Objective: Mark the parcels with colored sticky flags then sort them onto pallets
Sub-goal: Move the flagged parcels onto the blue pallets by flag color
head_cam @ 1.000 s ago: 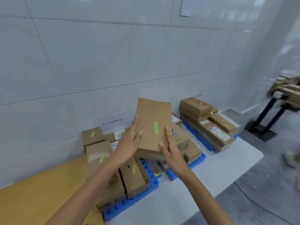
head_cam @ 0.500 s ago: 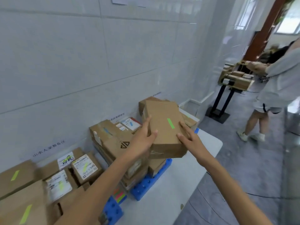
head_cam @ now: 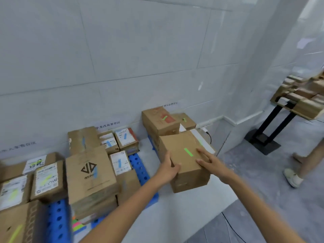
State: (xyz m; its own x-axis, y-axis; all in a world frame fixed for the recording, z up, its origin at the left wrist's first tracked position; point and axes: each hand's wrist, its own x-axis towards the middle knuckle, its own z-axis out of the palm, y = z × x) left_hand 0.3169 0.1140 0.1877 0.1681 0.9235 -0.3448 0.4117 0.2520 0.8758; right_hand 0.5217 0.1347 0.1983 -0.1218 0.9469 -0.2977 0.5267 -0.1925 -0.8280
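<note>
Head view: both forearms stretch over the white surface. At its right end, the left hand closes its grip round the near-left edge of the brown cardboard parcel (green sticky flag on top); the right hand lies spread flat on it, grip slack. Behind stand green-flagged cardboard boxes.

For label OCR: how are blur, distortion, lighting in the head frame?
Head view: motion blur smears the parcels at left and the shelf at right; the green flag on the box is sharper; wall tile lines bow from the wide lens; lighting soft, even.
</note>
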